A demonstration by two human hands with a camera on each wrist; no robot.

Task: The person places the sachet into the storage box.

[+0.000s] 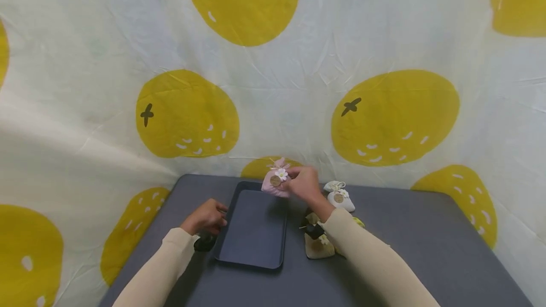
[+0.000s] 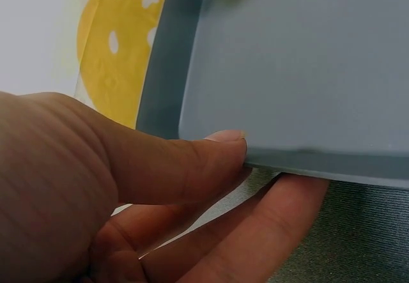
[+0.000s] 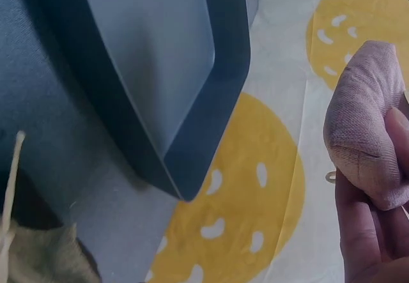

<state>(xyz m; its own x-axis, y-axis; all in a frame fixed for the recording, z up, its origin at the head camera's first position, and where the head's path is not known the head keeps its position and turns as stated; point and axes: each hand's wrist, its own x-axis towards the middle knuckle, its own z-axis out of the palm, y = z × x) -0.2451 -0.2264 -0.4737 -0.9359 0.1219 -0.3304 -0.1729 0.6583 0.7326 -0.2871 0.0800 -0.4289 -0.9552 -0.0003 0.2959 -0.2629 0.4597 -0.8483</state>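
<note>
My right hand (image 1: 304, 183) pinches a small pink sachet (image 1: 273, 188) with a white flower and a round brown tag, held above the far right part of the dark tray (image 1: 251, 265). In the right wrist view the pink cloth of the sachet (image 3: 361, 130) bulges between thumb and fingers. At the tray's left side is my left hand (image 1: 208, 217). Its wrist view has the thumb (image 2: 211, 168) on the rim of the tray (image 2: 358, 168) and the fingers against the rim's outer side. The tray's visible floor is bare.
Right of the tray lie a white sachet (image 1: 341, 200) and a tan one (image 1: 317, 249), with yellow cloth (image 1: 358, 221) partly hidden by the right forearm. All rest on a dark grey table (image 1: 426, 231). A white curtain (image 1: 290, 89) with yellow fruit prints hangs behind it.
</note>
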